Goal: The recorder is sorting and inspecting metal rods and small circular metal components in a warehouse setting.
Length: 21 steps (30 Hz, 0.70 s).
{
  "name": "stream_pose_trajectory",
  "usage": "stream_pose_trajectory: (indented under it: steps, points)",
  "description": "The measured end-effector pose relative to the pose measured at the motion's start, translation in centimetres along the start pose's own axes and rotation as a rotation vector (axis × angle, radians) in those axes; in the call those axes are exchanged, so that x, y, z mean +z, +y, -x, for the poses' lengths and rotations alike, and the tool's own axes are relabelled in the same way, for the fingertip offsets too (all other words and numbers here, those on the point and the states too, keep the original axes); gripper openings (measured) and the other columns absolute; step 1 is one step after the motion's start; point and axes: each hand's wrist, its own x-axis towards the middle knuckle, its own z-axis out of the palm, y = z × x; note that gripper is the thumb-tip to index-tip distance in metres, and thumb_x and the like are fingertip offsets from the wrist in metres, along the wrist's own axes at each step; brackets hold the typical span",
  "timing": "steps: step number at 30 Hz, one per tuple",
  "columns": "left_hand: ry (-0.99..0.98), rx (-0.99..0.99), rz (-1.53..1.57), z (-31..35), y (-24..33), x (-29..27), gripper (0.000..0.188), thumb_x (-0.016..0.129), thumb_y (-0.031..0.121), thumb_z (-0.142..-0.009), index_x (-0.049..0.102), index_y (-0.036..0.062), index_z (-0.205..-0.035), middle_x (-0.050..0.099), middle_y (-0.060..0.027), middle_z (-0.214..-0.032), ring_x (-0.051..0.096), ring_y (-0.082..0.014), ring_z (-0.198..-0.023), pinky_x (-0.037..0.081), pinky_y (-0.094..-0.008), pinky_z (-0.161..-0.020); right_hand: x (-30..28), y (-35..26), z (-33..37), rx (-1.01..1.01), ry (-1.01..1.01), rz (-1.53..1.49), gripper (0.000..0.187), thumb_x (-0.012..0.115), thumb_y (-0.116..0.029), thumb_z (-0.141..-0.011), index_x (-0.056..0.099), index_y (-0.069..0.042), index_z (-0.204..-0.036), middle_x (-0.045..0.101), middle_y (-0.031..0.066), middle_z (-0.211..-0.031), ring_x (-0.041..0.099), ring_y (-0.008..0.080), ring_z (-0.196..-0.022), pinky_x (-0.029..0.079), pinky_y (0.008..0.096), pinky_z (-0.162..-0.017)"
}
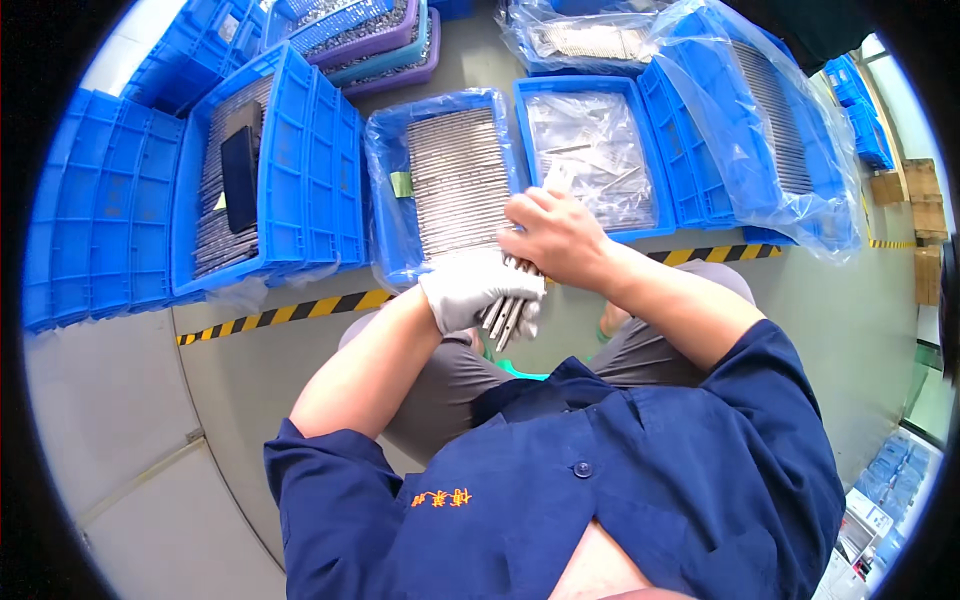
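My left hand (480,292), in a light grey-white glove, is wrapped round a bundle of thin metal rods (507,316). Their lower ends stick out below its fingers. Bare and curled, my right hand (560,235) is just above the bundle, its fingers close to the rods' upper ends. A small white piece (560,178) shows at the far side of that hand; what the fingers hold is hidden. Beyond my hands stands a blue crate (377,190) lined with clear plastic, with rows of similar metal rods (460,180) laid side by side.
Right of it, another blue crate (655,190) holds loose rods under clear plastic. At the left, a dark phone (239,178) lies on rods in a stacked crate (285,190). Plastic drapes over a crate (700,130) at the right. Purple and blue baskets (400,75) stand behind. Striped tape (290,312) crosses the floor.
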Motion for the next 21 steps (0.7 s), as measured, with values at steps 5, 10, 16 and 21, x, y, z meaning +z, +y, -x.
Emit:
stream_pose_trajectory:
  steps: [5,10,16,21]
  points:
    - [0.298,0.152,0.714,0.6,2.6,1.6,0.046,0.035,0.045,-0.089,0.052,0.0030,-0.095,0.059,-0.0095,-0.086,0.059,-0.0205,-0.071,0.048,-0.0323,-0.065,-1.9,1.2,-0.9,0.214,0.196,-0.255,0.014,0.062,-0.006,-0.055,0.053,-0.009,-0.065,0.048,0.0050,-0.067,0.051,0.0251,-0.065,0.042,0.0319,-0.057]
    - [0.629,0.454,0.936,-2.6,0.3,-2.6,0.039,0.038,0.047,-0.086,0.052,0.0099,-0.090,0.055,-0.0066,-0.085,0.053,-0.0225,-0.088,0.041,-0.0384,-0.075,-4.0,1.6,-2.6,0.866,0.680,-1.168,0.016,0.063,-0.018,-0.079,0.055,-0.004,-0.074,0.053,-0.0019,-0.068,0.045,0.0038,-0.066,0.038,0.0237,-0.057]
    - [0.400,0.340,1.029,-2.5,3.7,2.0,0.043,0.030,0.044,-0.089,0.051,0.0072,-0.096,0.059,-0.0075,-0.088,0.058,-0.0200,-0.076,0.050,-0.0324,-0.065,-1.8,-0.7,-2.3,0.862,0.555,-1.297,0.012,0.060,-0.016,-0.081,0.056,-0.005,-0.084,0.055,0.0002,-0.078,0.050,0.0076,-0.076,0.039,0.0231,-0.071]
    - [0.056,0.249,0.755,-0.7,3.0,2.7,0.038,0.036,0.041,-0.089,0.050,0.0079,-0.101,0.055,-0.0043,-0.080,0.054,-0.0113,-0.063,0.046,-0.0233,-0.054,-3.8,0.7,-2.2,0.914,0.286,-1.535,0.016,0.060,-0.023,-0.080,0.054,-0.008,-0.082,0.051,-0.0016,-0.074,0.048,0.0073,-0.071,0.038,0.0211,-0.066]
